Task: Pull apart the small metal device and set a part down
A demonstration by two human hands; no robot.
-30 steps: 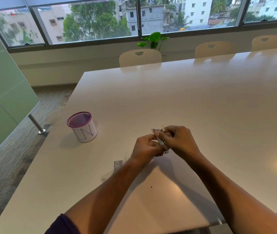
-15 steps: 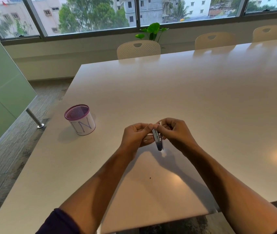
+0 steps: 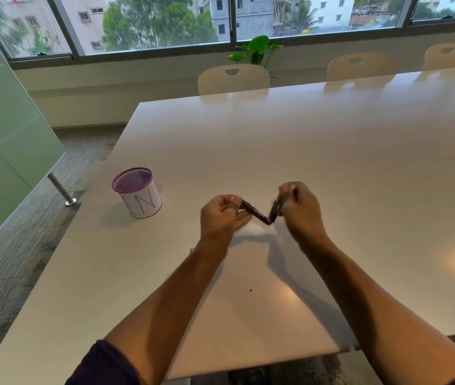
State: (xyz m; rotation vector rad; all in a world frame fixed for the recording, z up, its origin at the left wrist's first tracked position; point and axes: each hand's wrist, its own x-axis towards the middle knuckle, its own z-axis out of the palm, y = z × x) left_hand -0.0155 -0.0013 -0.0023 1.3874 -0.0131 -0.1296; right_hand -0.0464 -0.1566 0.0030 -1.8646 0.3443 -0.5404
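a wide white counter (image 3: 331, 151) fills most of the view, with a row of windows (image 3: 151, 23) along the far wall and a green panel (image 3: 4, 129) at the left. three pale chairs (image 3: 233, 79) stand at the counter's far edge, and a leafy plant (image 3: 256, 50) shows behind the nearest one. a metal post (image 3: 61, 190) rises from the grey floor (image 3: 26, 245) left of the counter

both bare forearms reach in from the near edge, a dark sleeve (image 3: 104, 365) showing at the left elbow. a white cup (image 3: 138, 193) with a purple mesh rim and pen marks on its side stands on the counter, well left of the hands

the left hand (image 3: 222, 218) has its fingers curled and pinches one end of a dark stapler (image 3: 259, 213). the right hand (image 3: 301, 208), somewhat blurred, has its fingers curled round the other end. the stapler is swung open into a v between the two hands, its hinge pointing down just above the counter, its shadow on the surface under it. a tiny dark speck (image 3: 250, 290) lies on the counter between the forearms
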